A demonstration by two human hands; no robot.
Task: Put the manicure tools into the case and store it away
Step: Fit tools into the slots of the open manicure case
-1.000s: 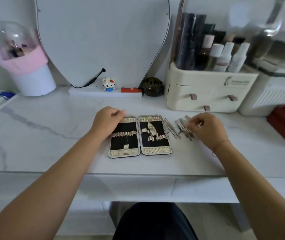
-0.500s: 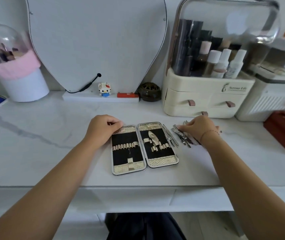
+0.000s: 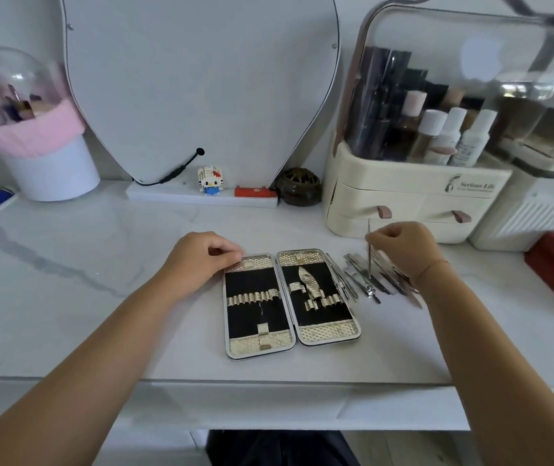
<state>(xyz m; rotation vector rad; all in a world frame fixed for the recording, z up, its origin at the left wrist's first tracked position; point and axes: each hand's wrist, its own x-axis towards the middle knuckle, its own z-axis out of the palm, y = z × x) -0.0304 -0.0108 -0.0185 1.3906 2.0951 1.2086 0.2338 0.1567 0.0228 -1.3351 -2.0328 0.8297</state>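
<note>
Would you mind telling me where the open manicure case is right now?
In the head view, the manicure case lies open at the table's front centre, between the left hand and the loose tools.

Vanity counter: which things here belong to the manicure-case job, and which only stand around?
Belong to the job:
open case
loose tools
thin tool held by right hand
left hand at case corner

Standing around:
mirror
cosmetics organizer
brick figure
pink-trimmed pot

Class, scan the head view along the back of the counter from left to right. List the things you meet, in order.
Pink-rimmed white tub → heart-shaped mirror → block cat figure → red case → dark round jar → cream cosmetics organizer.
</note>
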